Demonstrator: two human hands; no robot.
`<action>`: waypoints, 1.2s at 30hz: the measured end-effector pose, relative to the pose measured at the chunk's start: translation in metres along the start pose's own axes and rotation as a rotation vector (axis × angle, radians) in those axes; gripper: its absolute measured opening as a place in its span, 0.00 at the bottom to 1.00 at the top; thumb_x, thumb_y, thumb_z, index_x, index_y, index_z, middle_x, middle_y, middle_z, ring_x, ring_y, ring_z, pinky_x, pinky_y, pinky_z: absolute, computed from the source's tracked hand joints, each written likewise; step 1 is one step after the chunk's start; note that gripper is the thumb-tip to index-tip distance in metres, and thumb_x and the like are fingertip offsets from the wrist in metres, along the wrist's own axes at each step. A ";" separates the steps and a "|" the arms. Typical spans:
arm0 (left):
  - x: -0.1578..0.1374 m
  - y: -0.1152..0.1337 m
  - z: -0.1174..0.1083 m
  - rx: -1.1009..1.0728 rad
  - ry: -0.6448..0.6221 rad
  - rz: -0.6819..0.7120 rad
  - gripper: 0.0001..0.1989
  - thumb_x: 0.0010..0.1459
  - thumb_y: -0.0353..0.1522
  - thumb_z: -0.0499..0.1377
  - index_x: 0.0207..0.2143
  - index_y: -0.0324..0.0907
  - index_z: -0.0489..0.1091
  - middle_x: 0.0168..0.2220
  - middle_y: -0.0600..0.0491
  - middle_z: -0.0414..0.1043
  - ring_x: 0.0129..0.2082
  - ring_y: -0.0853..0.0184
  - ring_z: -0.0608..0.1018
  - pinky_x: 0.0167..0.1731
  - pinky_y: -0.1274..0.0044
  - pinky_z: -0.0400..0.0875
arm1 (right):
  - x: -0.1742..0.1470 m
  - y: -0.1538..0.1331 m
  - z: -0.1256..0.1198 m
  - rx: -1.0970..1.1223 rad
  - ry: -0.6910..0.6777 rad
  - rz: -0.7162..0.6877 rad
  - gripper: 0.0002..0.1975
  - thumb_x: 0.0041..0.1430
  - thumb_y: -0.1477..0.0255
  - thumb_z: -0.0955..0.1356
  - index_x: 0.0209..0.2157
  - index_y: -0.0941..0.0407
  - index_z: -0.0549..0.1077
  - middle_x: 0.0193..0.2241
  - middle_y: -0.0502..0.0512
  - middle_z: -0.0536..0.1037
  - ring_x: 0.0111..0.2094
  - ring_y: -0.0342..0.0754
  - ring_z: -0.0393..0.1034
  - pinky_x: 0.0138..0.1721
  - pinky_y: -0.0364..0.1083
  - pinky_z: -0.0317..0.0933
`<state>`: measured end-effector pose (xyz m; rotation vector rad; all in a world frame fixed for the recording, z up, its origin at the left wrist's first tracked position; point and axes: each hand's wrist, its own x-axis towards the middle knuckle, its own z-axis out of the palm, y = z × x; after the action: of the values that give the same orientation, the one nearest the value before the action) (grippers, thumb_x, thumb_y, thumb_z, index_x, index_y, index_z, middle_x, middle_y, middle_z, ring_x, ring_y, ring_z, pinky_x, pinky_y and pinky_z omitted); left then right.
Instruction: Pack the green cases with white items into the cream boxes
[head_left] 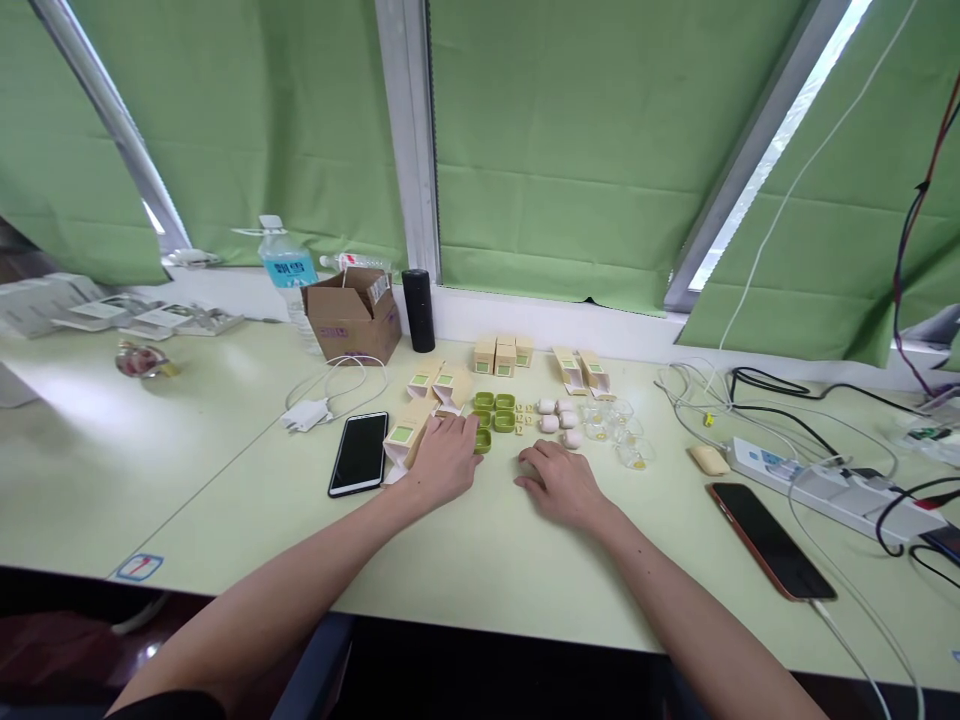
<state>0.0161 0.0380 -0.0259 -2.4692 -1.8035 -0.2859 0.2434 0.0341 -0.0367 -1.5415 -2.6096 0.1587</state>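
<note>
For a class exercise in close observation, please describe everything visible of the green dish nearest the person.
The dish is small, olive green and squarish, with rounded corners and a raised rim; it looks like smooth plastic, though that is uncertain. It sits upright on the pale table, in front of similar green dishes. The left hand partly hides it; whether fingers touch it is unclear.
</note>
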 end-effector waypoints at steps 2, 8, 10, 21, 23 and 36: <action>0.000 0.000 0.001 -0.013 0.002 -0.002 0.16 0.61 0.31 0.57 0.52 0.40 0.65 0.48 0.38 0.77 0.52 0.46 0.76 0.52 0.60 0.61 | 0.001 -0.002 0.003 -0.015 0.050 -0.021 0.17 0.71 0.64 0.64 0.57 0.51 0.68 0.53 0.60 0.73 0.51 0.54 0.69 0.37 0.47 0.57; 0.003 -0.002 0.003 -0.007 -0.004 0.002 0.15 0.62 0.30 0.57 0.51 0.39 0.65 0.48 0.38 0.77 0.52 0.47 0.76 0.50 0.62 0.63 | 0.005 -0.006 0.009 -0.047 0.090 -0.032 0.23 0.72 0.62 0.61 0.64 0.52 0.64 0.60 0.65 0.67 0.57 0.59 0.63 0.45 0.51 0.63; 0.004 -0.003 0.003 -0.021 -0.003 0.005 0.14 0.62 0.29 0.56 0.51 0.39 0.65 0.48 0.38 0.77 0.52 0.48 0.76 0.50 0.62 0.63 | 0.005 -0.006 0.009 -0.050 0.089 -0.042 0.24 0.73 0.61 0.60 0.66 0.52 0.61 0.63 0.65 0.65 0.59 0.60 0.61 0.48 0.53 0.63; 0.003 -0.004 0.003 -0.168 0.088 0.045 0.15 0.60 0.29 0.57 0.50 0.43 0.64 0.51 0.43 0.75 0.53 0.50 0.75 0.53 0.61 0.62 | 0.009 -0.006 0.014 -0.044 0.061 -0.020 0.25 0.74 0.60 0.57 0.68 0.51 0.60 0.66 0.65 0.61 0.62 0.61 0.56 0.58 0.56 0.56; 0.003 -0.004 0.004 -0.168 0.084 0.052 0.16 0.60 0.28 0.57 0.51 0.43 0.64 0.51 0.43 0.75 0.54 0.50 0.75 0.54 0.61 0.61 | 0.011 -0.007 0.015 -0.049 0.054 -0.007 0.26 0.74 0.59 0.57 0.69 0.50 0.59 0.65 0.65 0.62 0.62 0.61 0.57 0.58 0.55 0.55; 0.002 -0.003 0.009 -0.178 0.079 0.114 0.21 0.60 0.27 0.58 0.56 0.42 0.65 0.53 0.43 0.73 0.57 0.51 0.73 0.57 0.62 0.62 | 0.015 -0.011 0.018 -0.049 0.047 0.070 0.29 0.74 0.58 0.55 0.70 0.54 0.58 0.69 0.63 0.60 0.61 0.62 0.59 0.59 0.56 0.54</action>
<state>0.0148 0.0428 -0.0346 -2.6248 -1.6659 -0.5503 0.2241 0.0417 -0.0527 -1.6333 -2.5434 0.0639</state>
